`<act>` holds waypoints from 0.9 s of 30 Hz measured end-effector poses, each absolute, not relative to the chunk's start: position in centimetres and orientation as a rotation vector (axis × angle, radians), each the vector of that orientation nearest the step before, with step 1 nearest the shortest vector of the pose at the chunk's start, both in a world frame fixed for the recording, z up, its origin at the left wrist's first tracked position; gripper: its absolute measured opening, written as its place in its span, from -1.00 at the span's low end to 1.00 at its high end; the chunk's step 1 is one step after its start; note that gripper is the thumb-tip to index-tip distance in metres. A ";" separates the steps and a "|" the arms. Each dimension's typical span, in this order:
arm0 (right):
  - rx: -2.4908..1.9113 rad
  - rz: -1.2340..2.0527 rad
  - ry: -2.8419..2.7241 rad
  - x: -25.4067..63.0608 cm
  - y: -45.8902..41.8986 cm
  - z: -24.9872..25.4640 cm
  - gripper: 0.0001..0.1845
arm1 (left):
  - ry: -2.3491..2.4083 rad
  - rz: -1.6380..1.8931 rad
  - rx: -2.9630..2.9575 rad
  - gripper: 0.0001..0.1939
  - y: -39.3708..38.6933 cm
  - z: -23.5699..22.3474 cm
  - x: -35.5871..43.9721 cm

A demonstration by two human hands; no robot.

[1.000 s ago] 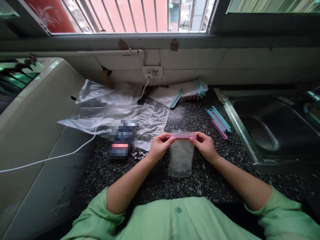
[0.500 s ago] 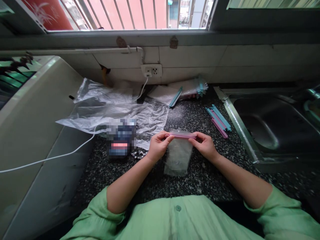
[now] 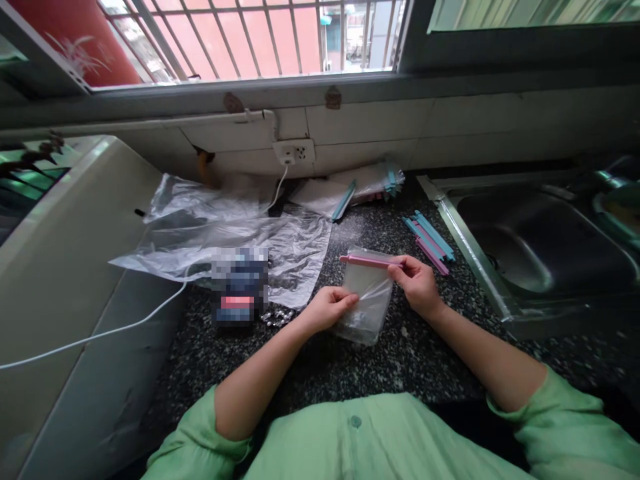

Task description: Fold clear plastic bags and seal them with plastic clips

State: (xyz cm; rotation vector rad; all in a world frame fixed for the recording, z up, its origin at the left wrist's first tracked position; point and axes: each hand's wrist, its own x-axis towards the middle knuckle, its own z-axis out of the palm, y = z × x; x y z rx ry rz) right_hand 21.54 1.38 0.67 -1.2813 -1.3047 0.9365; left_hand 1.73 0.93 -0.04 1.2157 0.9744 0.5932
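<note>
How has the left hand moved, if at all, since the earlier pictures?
Yes: against the wall socket, the left hand has shifted rightward and nearer the person, off the pink clip and onto the left edge of the clear bag.

Thin, see-through plastic on the bag (image 3: 373, 307), glossy too; smooth, hard-looking plastic on the pink sealing clip (image 3: 370, 261)! Crinkled, shiny film for the plastic sheet (image 3: 300, 250), stone-look surface (image 3: 310, 377), gleaming metal sink (image 3: 473, 257), matt cloth on the green shirt (image 3: 356, 447)!

On the speckled counter (image 3: 425, 363) I make out plastic sheeting (image 3: 300, 257) left, clear bags (image 3: 360, 185) far — blue and pink strips (image 3: 429, 239) right.
</note>
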 end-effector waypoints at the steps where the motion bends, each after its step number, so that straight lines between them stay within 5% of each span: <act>1: -1.279 0.935 -1.301 21.6 1.4 0.7 -0.68 | 0.967 0.582 1.220 -0.50 0.9 0.0 1.7; 14: -1.199 1.295 -1.564 19.2 -0.1 -0.2 -0.68 | 0.989 1.119 0.838 -0.61 1.5 -0.2 1.7; 27: -1.169 0.474 -1.865 20.6 1.0 -1.9 -0.80 | 1.058 1.021 0.754 -0.56 2.0 -0.6 1.8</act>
